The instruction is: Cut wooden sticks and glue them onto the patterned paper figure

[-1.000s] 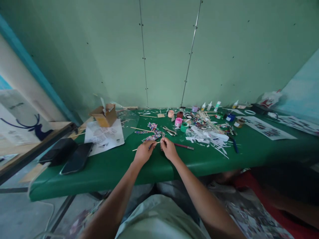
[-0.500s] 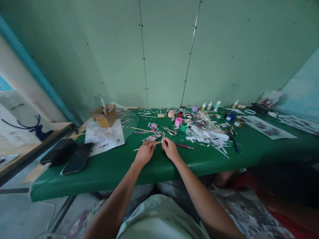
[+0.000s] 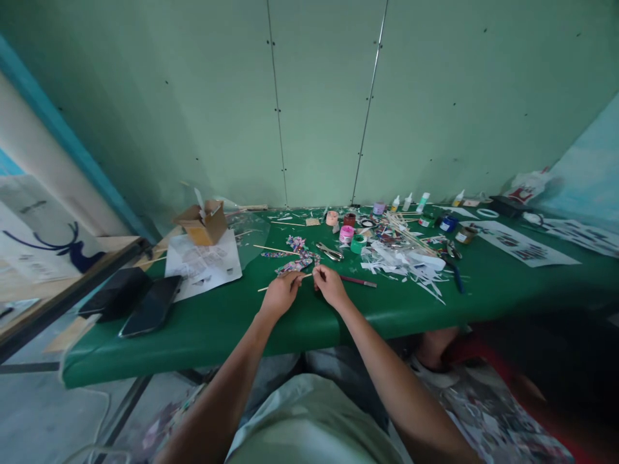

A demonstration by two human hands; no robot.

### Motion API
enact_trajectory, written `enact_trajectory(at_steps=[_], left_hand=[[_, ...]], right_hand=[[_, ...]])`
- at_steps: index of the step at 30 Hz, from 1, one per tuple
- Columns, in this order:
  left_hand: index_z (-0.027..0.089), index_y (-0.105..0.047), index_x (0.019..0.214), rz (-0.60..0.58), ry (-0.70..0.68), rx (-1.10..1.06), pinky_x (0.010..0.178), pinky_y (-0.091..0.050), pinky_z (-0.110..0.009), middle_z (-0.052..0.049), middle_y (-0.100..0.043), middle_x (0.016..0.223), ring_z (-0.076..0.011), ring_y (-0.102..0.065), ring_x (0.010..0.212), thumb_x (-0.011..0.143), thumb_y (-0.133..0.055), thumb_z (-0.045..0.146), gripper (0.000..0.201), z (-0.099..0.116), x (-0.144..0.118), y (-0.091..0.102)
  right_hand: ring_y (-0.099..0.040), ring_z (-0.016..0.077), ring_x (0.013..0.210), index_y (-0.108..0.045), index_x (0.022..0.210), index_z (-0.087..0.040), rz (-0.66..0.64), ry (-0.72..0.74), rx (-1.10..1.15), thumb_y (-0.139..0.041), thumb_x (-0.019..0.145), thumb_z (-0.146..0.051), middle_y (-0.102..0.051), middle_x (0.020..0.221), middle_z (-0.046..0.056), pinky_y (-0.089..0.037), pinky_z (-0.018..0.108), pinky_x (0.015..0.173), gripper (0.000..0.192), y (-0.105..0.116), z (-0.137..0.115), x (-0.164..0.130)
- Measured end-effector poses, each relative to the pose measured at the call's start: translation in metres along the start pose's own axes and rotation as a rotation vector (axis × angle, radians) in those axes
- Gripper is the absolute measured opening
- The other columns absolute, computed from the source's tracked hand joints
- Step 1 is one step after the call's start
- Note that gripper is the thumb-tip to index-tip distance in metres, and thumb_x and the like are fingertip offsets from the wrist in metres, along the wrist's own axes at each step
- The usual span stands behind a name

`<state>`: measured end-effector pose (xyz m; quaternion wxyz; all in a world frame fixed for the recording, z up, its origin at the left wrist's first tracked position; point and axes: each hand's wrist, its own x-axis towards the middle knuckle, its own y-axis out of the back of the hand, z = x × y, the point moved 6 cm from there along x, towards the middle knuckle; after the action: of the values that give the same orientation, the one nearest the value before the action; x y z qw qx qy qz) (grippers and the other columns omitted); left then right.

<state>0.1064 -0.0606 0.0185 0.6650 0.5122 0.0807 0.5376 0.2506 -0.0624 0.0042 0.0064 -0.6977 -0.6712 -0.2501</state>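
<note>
My left hand (image 3: 282, 293) is closed around a thin wooden stick (image 3: 262, 289), whose ends show on both sides of the fingers. Close beside it, my right hand (image 3: 331, 285) pinches the stick's right end. A narrow multicoloured strip (image 3: 317, 259) shows at the right fingertips; whether they grip it too is hidden. Just beyond both hands lies a multicoloured speckled piece (image 3: 302, 261) on the green table covering (image 3: 207, 332). Another stick (image 3: 275, 249) rests behind it, next to a small speckled piece (image 3: 273, 254). A dark red pen-like tool (image 3: 358, 281) lies right of my right hand.
Pliers (image 3: 330, 251), a pink paint jar (image 3: 346, 234) and a green jar (image 3: 358, 243) stand beyond my hands. White paper scraps (image 3: 411, 264) pile up at right. At left are a cardboard box (image 3: 207, 223) and a phone (image 3: 151, 305). Another person's leg (image 3: 436, 345) shows at right.
Both hands keep nearly the same place and hold on the stick. The view has shifted slightly; the person at the right has moved a little.
</note>
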Motion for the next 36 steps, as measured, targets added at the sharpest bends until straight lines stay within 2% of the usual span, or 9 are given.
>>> enact_trajectory(at_steps=[11, 17, 23, 30, 36], left_hand=[[0.022, -0.068, 0.097, 0.065, -0.032, -0.023, 0.08, -0.048, -0.026, -0.003, -0.072, 0.094, -0.0167, -0.067, 0.086, 0.088, -0.049, 0.024, 0.021, -0.0018, -0.0023, 0.002], [0.023, -0.067, 0.1, 0.029, 0.034, 0.057, 0.078, -0.049, -0.028, -0.003, -0.071, 0.099, -0.0187, -0.066, 0.09, 0.09, -0.047, 0.028, 0.022, 0.0027, -0.0008, 0.0017], [0.02, -0.067, 0.097, 0.006, 0.009, 0.089, 0.079, -0.049, -0.029, -0.005, -0.071, 0.094, -0.0192, -0.065, 0.089, 0.09, -0.045, 0.025, 0.024, 0.0018, 0.0007, -0.0016], [0.024, -0.068, 0.094, 0.071, -0.006, 0.059, 0.077, -0.049, -0.026, -0.002, -0.072, 0.094, -0.0177, -0.066, 0.087, 0.087, -0.053, 0.028, 0.017, -0.0032, -0.0021, 0.0019], [0.021, -0.066, 0.097, 0.063, -0.013, 0.057, 0.08, -0.049, -0.028, -0.005, -0.07, 0.095, -0.0178, -0.065, 0.089, 0.091, -0.045, 0.025, 0.022, 0.0022, 0.0006, 0.0011]], right_hand=[[-0.053, 0.0145, 0.052, -0.045, 0.068, -0.022, -0.048, -0.001, 0.04, -0.041, 0.086, -0.035, -0.051, 0.055, -0.003, -0.04, 0.025, 0.055, 0.023, -0.0038, 0.0018, 0.001], [-0.052, 0.0142, 0.05, -0.047, 0.069, -0.022, 0.007, -0.028, -0.041, -0.042, 0.085, -0.034, -0.05, 0.054, -0.003, -0.038, 0.025, 0.055, 0.021, -0.0017, 0.0029, 0.0014], [-0.048, 0.014, 0.051, -0.047, 0.068, -0.022, -0.011, -0.01, -0.062, -0.041, 0.085, -0.034, -0.049, 0.053, -0.003, -0.036, 0.024, 0.055, 0.022, -0.0017, -0.0026, -0.0006], [-0.048, 0.0131, 0.049, -0.047, 0.069, -0.022, -0.075, -0.031, -0.011, -0.041, 0.085, -0.035, -0.048, 0.053, -0.004, -0.036, 0.024, 0.052, 0.022, -0.0057, -0.0005, -0.0007], [-0.05, 0.0135, 0.05, -0.047, 0.071, -0.022, -0.031, -0.046, -0.031, -0.04, 0.085, -0.037, -0.048, 0.054, -0.003, -0.037, 0.023, 0.052, 0.022, -0.006, 0.003, 0.0005]])
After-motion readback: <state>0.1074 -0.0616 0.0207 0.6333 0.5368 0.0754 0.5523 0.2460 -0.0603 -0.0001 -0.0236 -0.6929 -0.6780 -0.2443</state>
